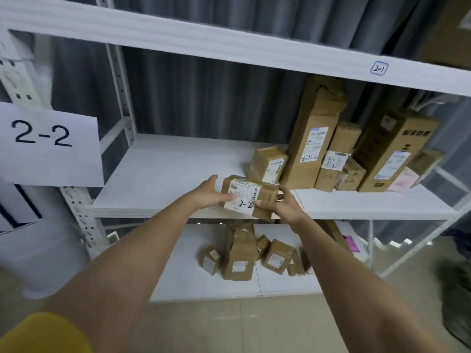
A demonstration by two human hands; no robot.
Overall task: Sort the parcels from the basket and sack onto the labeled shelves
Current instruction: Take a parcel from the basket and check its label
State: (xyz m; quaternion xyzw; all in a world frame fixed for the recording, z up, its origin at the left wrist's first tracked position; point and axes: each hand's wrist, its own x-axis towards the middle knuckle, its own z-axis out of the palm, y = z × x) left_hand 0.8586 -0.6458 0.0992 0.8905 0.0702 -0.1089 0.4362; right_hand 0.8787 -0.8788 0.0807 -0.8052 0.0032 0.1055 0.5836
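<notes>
Both bare arms reach out at mid-frame: left hand (212, 193) and right hand (281, 203) clasp the taped brown cardboard parcel (248, 196) marked "2-2" by its ends, over the white middle shelf (163, 174).

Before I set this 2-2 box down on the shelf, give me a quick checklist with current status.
1. Both hands, left hand and right hand, hold the box: ok.
2. Box marking reads 2-2: ok.
3. Big sign at left reads 2-2: ok.
4. That sign belongs to this middle shelf: cannot tell.
5. Free space left of the standing parcels: ok.
6. Box bottom already on the shelf: cannot tell.
</notes>
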